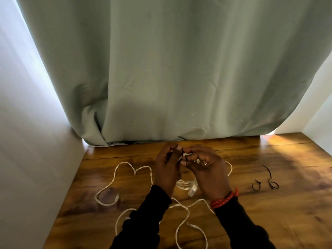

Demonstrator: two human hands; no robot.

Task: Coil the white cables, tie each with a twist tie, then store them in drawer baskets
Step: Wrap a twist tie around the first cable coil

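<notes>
I can read no text, label, brand or number anywhere from my feed; nothing carries legible writing.

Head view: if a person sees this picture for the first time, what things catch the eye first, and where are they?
First, the two hands, left hand and right hand, meeting above the wooden table, their fingers pinching a bundled white cable. Then the loose white cables sprawled on the table left of and below the hands, and two black twist ties to the right. Behind hangs a large pale green curtain.
</notes>
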